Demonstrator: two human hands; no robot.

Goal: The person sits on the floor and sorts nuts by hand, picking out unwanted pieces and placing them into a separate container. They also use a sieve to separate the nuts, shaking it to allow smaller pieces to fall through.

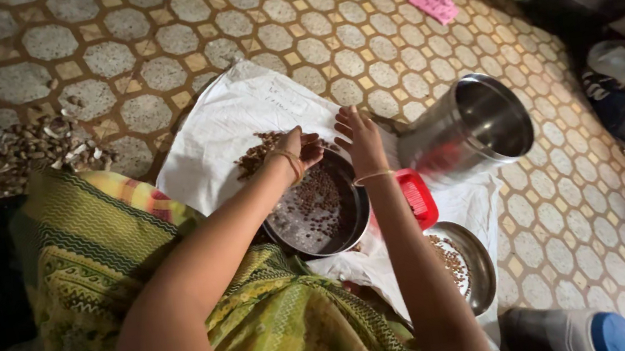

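Sorting is looking partway along: the left hand [300, 149], loosely cupped around brown seeds [317, 204], and the right hand [361, 139], open-fingered and holding nothing, are working over the steel plate [353, 227] on the white sheet [231, 130], where a sorted pile [256, 155] is gathering.

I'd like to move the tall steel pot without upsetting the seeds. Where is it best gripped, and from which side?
Grip the steel pot by its open rim, or around its smooth wall just below it, since no handle shows. It looks tilted, mouth facing up and right, so coming from the right, floor side seems safest: the left side is crowded by both hands, the red piece and the seed plate.
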